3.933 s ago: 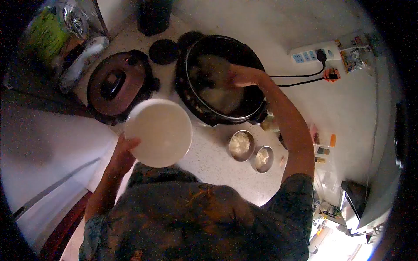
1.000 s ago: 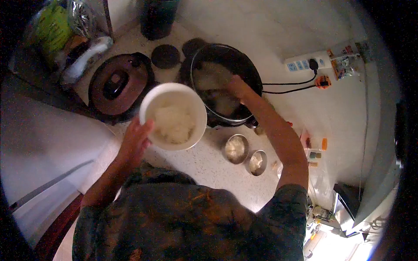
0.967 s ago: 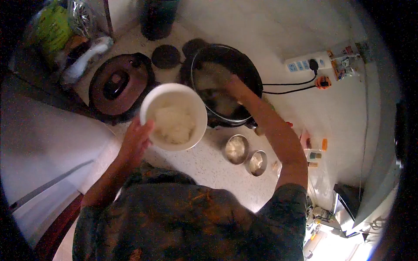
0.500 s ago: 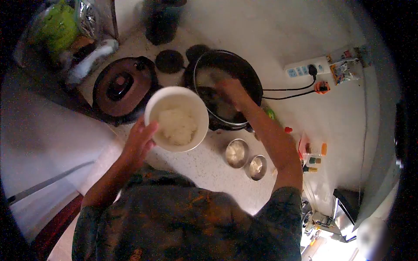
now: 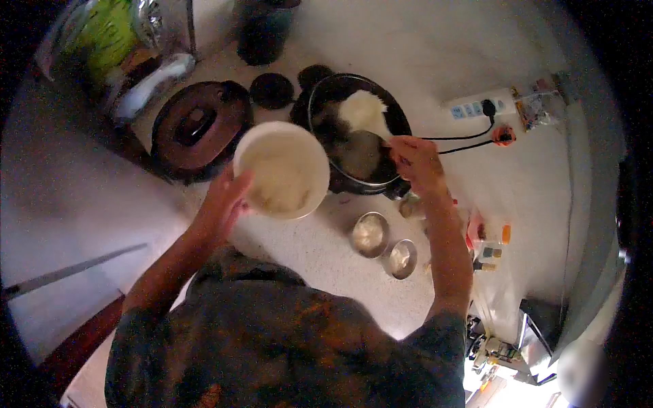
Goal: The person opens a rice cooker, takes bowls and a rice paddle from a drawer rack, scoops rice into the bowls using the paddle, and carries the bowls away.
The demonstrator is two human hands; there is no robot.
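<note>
My left hand [image 5: 231,190] grips a white bowl [image 5: 318,153] by its left side. Some pale, soft-looking food [image 5: 282,180] lies at the bottom of the bowl. Right of it stands a large dark round pot [image 5: 401,112] with a shiny rim. A white mass [image 5: 362,109] sits at the back inside the pot; a greyish round patch shows below it. My right hand [image 5: 418,163] is at the pot's right rim with bent, closed fingers. I cannot make out what they hold, if anything.
A dark oval lid [image 5: 204,129] lies left of the bowl. Two small metal bowls [image 5: 371,234] with pale contents stand in front of the pot. A power strip [image 5: 479,107] with cables is at the right, bottles [image 5: 490,253] below it. Plastic bags [image 5: 102,47] are back left.
My right hand has drawn back out of the pot to its right rim. The white mass in the pot now shows. The bowl has shifted slightly, and the pale clump in it looks smaller.
</note>
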